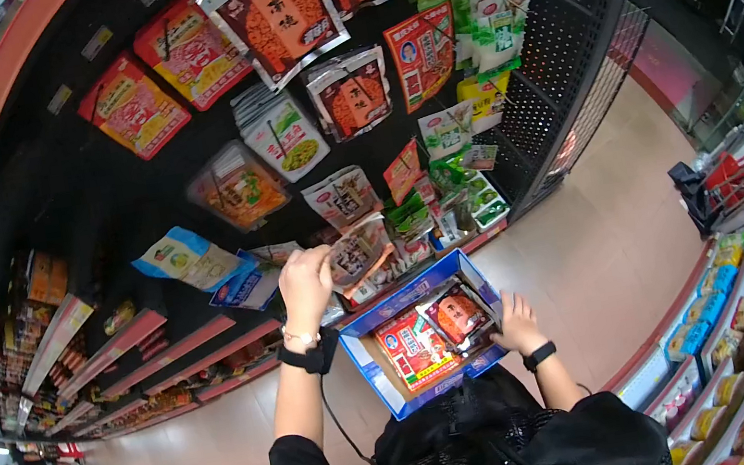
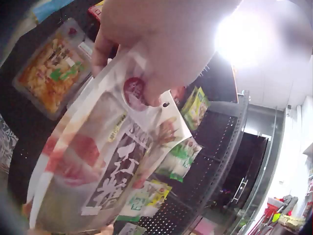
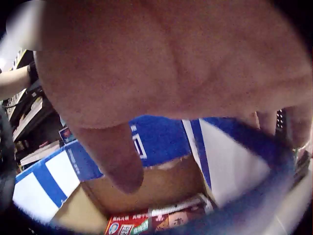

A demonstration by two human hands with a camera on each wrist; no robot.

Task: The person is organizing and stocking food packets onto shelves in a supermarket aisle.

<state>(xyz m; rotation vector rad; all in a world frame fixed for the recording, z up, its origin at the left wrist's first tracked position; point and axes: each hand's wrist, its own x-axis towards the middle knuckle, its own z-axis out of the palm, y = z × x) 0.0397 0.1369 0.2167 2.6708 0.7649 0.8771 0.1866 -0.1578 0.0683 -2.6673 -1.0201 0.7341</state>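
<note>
My left hand pinches the top edge of a clear-and-white pouch, near its hanging hole. In the left wrist view the hand covers the upper part of the pouch, which hangs tilted. Below and to the right is a blue box containing red packets and a dark red packet. My right hand is at the box's right wall, fingers extended. In the right wrist view this hand has its thumb over the box opening, above the box wall.
Seasoning packets hang on a dark rack above the box. A blue-and-white bag sticks out left of my left hand. Shelves run along the left, and another stocked shelf stands at the right. A perforated panel borders the rack.
</note>
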